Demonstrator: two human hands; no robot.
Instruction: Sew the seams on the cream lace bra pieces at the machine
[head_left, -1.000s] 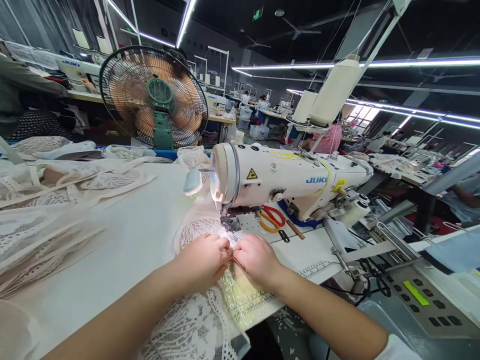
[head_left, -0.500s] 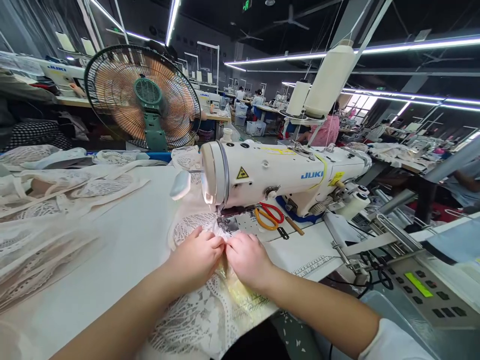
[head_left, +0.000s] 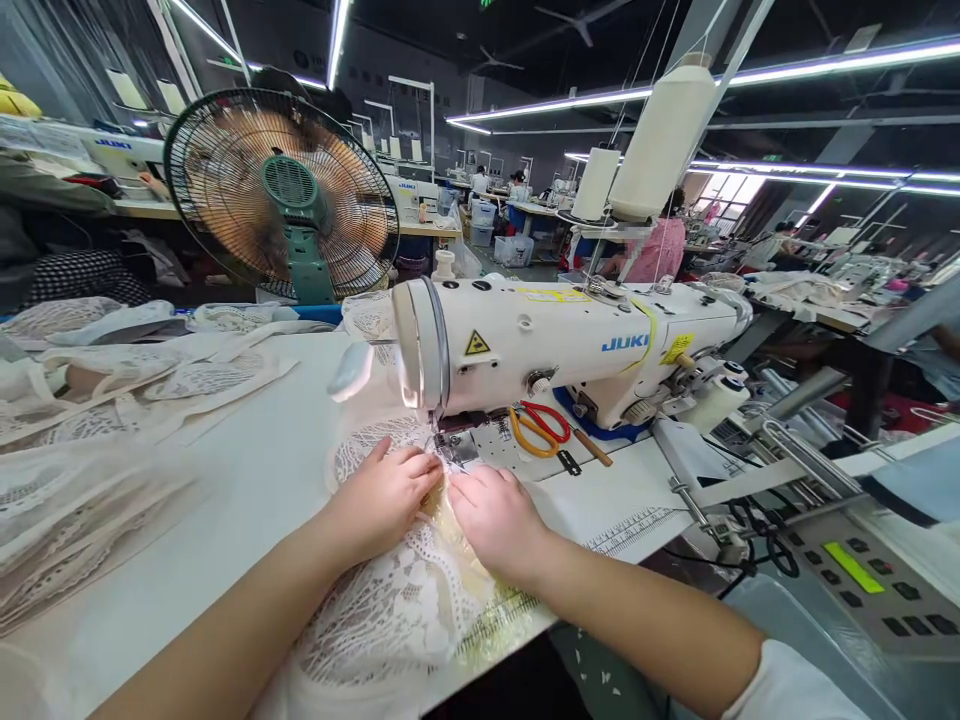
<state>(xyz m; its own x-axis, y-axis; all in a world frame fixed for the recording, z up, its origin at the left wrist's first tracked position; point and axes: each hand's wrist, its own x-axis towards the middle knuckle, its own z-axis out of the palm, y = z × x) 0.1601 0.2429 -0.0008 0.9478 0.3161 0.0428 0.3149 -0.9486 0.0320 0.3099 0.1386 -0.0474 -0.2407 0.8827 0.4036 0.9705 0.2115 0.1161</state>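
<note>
A white JUKI sewing machine (head_left: 570,340) stands on the table. A piece of cream lace fabric (head_left: 390,610) lies under its needle and runs toward the table's front edge. My left hand (head_left: 382,495) presses flat on the lace just left of the presser foot (head_left: 450,447). My right hand (head_left: 495,515) rests on the lace just right of it, fingers pointing at the foot. The two hands nearly touch. Whether the fingertips pinch the lace, I cannot tell.
Scissors with orange and red handles (head_left: 536,428) lie on the machine bed. More lace pieces (head_left: 90,440) are heaped at the left. A green standing fan (head_left: 281,195) is behind the table. Thread cones (head_left: 660,135) rise at the back. A control panel (head_left: 855,570) sits at the right.
Both hands slid forward with the lace toward the presser foot and spread flatter. More lace now lies on the table in front of me. The camera tilted slightly.
</note>
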